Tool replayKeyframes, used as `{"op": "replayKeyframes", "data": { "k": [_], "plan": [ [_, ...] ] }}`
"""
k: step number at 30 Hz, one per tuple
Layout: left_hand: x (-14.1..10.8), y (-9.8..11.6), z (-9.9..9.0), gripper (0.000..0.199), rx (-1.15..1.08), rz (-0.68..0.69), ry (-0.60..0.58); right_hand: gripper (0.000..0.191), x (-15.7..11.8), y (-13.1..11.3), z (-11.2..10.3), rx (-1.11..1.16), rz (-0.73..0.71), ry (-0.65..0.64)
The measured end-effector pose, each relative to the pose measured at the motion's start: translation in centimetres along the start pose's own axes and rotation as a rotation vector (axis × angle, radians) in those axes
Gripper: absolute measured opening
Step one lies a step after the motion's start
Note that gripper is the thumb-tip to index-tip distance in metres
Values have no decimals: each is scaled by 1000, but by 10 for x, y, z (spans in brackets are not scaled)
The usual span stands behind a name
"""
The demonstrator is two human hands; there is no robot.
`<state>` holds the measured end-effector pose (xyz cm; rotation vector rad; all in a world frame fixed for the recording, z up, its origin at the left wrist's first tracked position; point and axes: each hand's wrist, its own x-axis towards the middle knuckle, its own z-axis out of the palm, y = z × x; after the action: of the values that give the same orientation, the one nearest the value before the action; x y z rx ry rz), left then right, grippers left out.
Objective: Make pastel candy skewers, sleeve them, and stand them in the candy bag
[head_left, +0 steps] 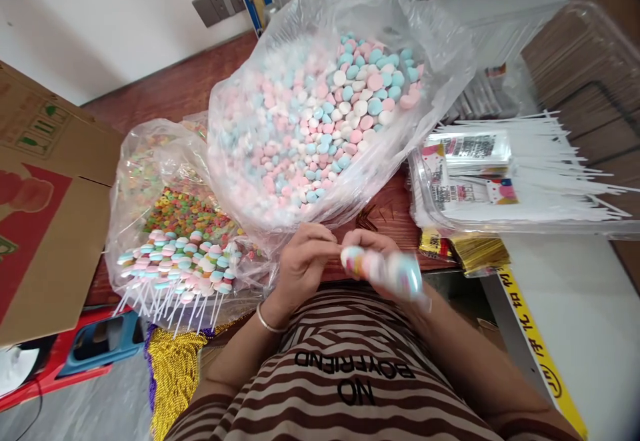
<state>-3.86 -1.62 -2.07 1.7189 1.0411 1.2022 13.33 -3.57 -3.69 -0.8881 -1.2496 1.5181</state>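
A candy skewer (pixel 373 266) in a clear wrapper, with pink, white and blue pieces and some orange-yellow ones, lies across my right palm, smeared by motion. My right hand (pixel 376 244) is closed around it. My left hand (pixel 309 254), with a band at its wrist, is closed, thumb and fingertips pinched at the skewer's left end; the stick itself is hidden. Beyond my hands stands a large clear bag (pixel 235 181) of pink, white and blue marshmallow-like candies (pixel 345 111). Several finished candy skewers (pixel 180 261) on white sticks lie left of my left hand.
A smaller bag holds colourful ring-shaped pieces (pixel 185 211). At right, a clear plastic tub (pixel 425 214) holds white sticks (pixel 540 168) and printed wrappers (pixel 473 151). Gold twist ties (pixel 480 251) lie below it. A cardboard box (pixel 55 208) stands at far left.
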Motion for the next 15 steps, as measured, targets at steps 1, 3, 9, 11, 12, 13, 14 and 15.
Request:
{"op": "replayKeyframes", "data": {
  "k": [1,3,9,11,12,13,14,15],
  "plan": [
    [-1,7,-10,8,149,122,12,30,0,-8,-5,-30,-17,-94],
    [-7,26,-26,8,306,215,113,23,2,-27,-17,-270,-149,-83],
    [-17,64,-22,74,-408,-415,-399,8,-7,-65,-26,-966,-651,230],
    [-11,61,-18,94,-610,-527,-289,10,-13,-58,-11,-909,-750,-89],
    [-9,58,-19,96,-638,-517,-176,10,-14,-51,-3,-865,-757,-210],
    [-10,54,-22,95,-616,-477,-83,12,-13,-44,5,-815,-727,-255],
    [-14,50,-25,93,-546,-417,-16,16,-11,-38,11,-743,-661,-234],
    [-19,44,-28,89,-448,-352,15,17,-7,-34,14,-668,-541,-215]
  ]
}}
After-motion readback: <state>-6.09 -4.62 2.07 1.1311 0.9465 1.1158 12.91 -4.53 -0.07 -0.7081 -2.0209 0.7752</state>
